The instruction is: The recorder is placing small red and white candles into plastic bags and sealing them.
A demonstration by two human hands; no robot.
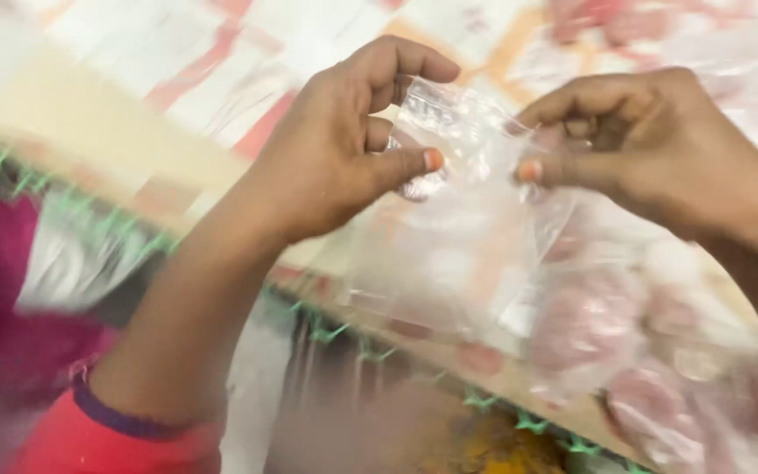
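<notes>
Hands are both pinching the top edge of a small clear plastic bag (471, 211), dead centre of the frame. Left hand (344, 145) has thumb and fingers closed on the left corner, right hand (633, 140) nipped shut on the right corner, bag hanging between them. Looks super light and floppy, thin film, probably slippery, so I'd say the top rim is the only sensible place to grip it. Something small and roundish seems to sit inside, too blurry to tell. Patterned cloth (221, 53) lies behind, more bagged pinkish pieces (660, 386) lower right.
</notes>
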